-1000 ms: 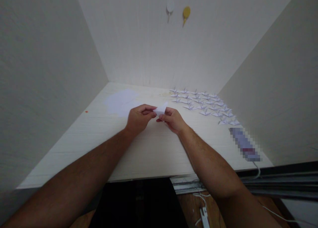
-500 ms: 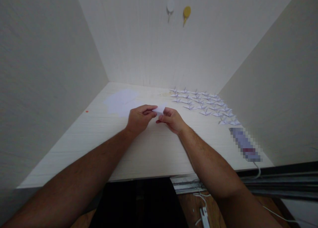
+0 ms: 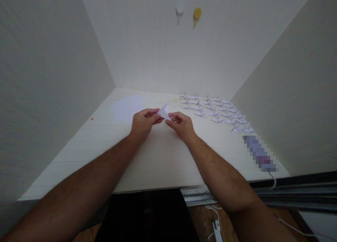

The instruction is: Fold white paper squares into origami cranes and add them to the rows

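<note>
A small piece of folded white paper (image 3: 164,112) is held between my two hands over the middle of the table. My left hand (image 3: 145,122) pinches its left side between thumb and fingers. The lower right corner is gripped by the thumb and fingertips of my right hand (image 3: 181,126). One pointed tip of the paper stands up and away from me. Behind and to the right, several white origami cranes (image 3: 217,110) stand in rows. A spread of white paper sheets (image 3: 127,106) lies beyond my left hand.
A blurred-out flat device (image 3: 259,153) with a white cable lies at the table's right edge. Walls enclose the white table (image 3: 158,164) at left, right and back. A white hook (image 3: 180,7) and a yellow hook (image 3: 197,14) are on the back wall. A power strip (image 3: 217,230) lies below.
The folded paper has been turned, so its point now stands up and its front face shows as a triangle. My left hand has shifted slightly left.
</note>
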### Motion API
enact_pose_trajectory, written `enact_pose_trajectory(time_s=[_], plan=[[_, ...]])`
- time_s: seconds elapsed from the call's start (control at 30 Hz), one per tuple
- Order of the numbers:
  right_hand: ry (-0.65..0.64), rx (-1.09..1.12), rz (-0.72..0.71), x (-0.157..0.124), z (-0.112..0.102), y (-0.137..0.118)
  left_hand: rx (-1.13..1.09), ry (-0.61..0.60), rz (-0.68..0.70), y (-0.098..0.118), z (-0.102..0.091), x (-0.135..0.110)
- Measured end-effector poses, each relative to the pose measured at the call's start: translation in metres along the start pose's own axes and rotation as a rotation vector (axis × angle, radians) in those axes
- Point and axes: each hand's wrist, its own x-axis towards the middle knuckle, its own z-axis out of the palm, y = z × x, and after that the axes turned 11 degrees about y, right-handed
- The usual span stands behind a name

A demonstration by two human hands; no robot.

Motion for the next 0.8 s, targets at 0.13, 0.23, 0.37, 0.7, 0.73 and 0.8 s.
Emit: enact_pose_trajectory(time_s=[0.13, 0.23, 0.37, 0.7, 0.73, 0.8], plan=[[0.029, -0.108, -0.162, -0.0013, -0.0001, -0.0038, 0.005, -0.017, 0.002, -0.0005, -0.0006, 0.0001], [0.061, -0.157, -0.269, -0.0012, -0.0001, -0.0060, 0.010, -0.032, -0.011, -0.0009, -0.0008, 0.0001], [0.130, -0.173, -0.318, 0.0001, -0.0004, -0.0038, 0.005, -0.078, -0.042, -0.0004, -0.0009, -0.0009], [0.155, -0.110, -0.240, 0.0007, 0.0000, -0.0006, 0.123, -0.174, -0.050, 0.0034, -0.0009, -0.0048], [0.162, -0.113, -0.212, 0.0008, 0.0000, -0.0014, 0.130, -0.178, -0.054, 0.0035, -0.0006, -0.0054], [0.171, -0.128, -0.151, 0.0009, 0.0002, -0.0031, 0.140, -0.181, -0.061, 0.0038, 0.0001, -0.0062]])
